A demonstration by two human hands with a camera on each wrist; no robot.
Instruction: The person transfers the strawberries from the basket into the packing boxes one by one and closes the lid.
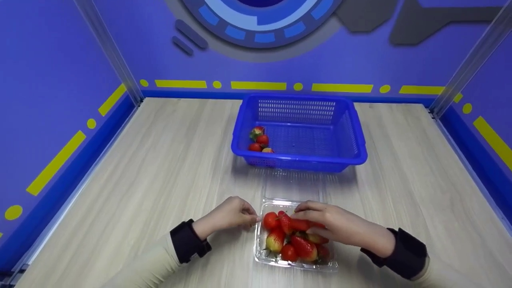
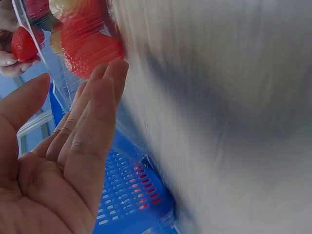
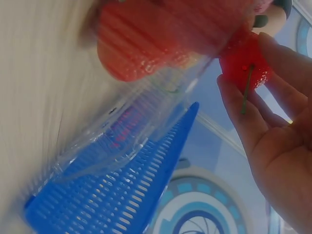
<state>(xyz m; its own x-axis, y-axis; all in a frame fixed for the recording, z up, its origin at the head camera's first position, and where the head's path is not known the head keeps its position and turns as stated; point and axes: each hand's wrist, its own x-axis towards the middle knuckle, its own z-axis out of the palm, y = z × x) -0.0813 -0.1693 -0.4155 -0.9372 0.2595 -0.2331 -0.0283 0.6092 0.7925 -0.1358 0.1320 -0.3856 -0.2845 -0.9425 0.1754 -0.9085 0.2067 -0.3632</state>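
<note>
A clear plastic clamshell box (image 1: 256,250) full of strawberries (image 1: 304,249) stands near the front of the table. Over its right half, my right hand (image 1: 334,225) pinches a red strawberry (image 3: 243,63) between thumb and fingers; a thin green stem sticks out of it in the right wrist view. Beside the box's left wall is my left hand (image 1: 232,214), fingertips close to the rim. Its fingers (image 2: 90,146) look fairly straight in the left wrist view, with nothing held. Whether they touch the plastic I cannot tell.
Behind the box stands a blue perforated basket (image 1: 300,158), with several strawberries (image 1: 262,140) at its left end. The box's clear lid (image 1: 294,188) lies folded back toward the basket. Blue panels (image 1: 192,64) enclose the wooden table (image 1: 180,152) at the back and sides.
</note>
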